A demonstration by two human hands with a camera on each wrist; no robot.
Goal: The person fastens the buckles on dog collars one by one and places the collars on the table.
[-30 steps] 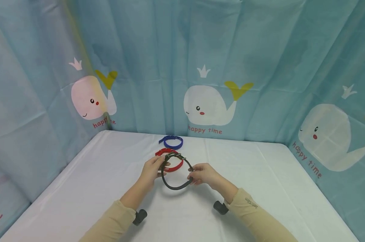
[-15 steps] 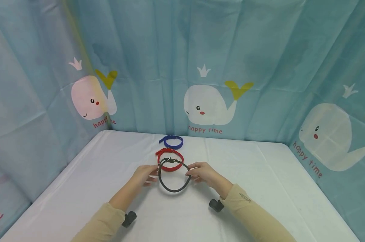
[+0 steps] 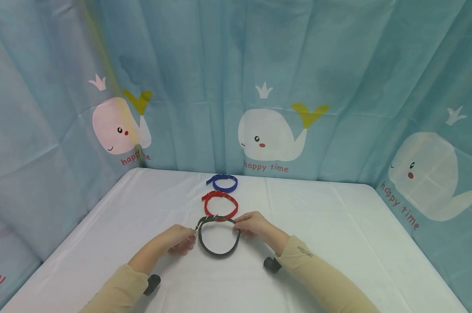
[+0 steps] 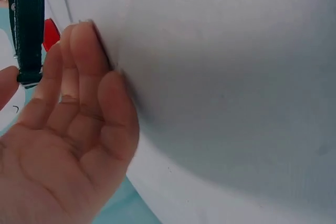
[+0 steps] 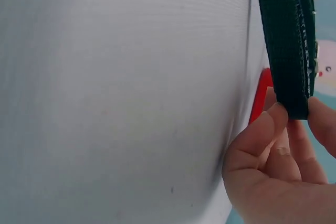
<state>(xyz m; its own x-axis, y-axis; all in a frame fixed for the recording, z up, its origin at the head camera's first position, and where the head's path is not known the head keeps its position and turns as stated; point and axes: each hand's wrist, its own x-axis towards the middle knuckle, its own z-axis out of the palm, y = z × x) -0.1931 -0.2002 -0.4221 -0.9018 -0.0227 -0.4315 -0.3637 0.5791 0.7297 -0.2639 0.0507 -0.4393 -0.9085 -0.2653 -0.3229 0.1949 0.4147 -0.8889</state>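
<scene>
Two hands had brought the dark collar (image 3: pixel 218 237) down flat onto the counter (image 3: pixel 337 226). Right hand (image 3: pixel 249 224) fingers still pinched it; left hand (image 3: pixel 177 240) fingers hung loose beside it.

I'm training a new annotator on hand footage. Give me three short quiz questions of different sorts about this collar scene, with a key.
1. Multiple choice: which collar do the hands hold? A blue, B red, C dark green.
2. True or false: the blue collar lies farthest from the person.
3. Fill in: the table has a ____ cover.

Key:
1. C: the right hand pinches the dark green collar; the left hand is at its other side, grip unclear.
2. True; the red collar lies between.
3. White.
</scene>
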